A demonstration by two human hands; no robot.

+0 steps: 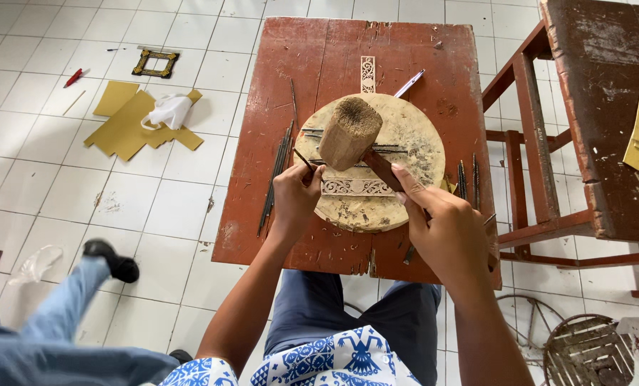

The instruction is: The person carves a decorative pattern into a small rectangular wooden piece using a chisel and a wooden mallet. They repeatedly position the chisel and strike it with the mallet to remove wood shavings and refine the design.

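My right hand (pixel 444 229) grips the handle of a wooden mallet (pixel 348 132), whose worn head hangs above a round wooden block (pixel 412 132). My left hand (pixel 294 194) holds a thin metal chisel (pixel 302 159) upright, its tip at the left end of a pale carved strip (pixel 355 187) that lies across the block. The block rests on a worn red wooden table (pixel 319 57).
Several thin chisels (pixel 276 168) lie left of the block, more tools (pixel 467 177) to its right. A second carved strip (pixel 367 73) and a pen (pixel 409 83) lie farther back. Yellow sheets (pixel 123 121), a white cloth and a small frame (pixel 155 63) lie on the tiled floor. Another person's legs (pixel 83 286) are at lower left.
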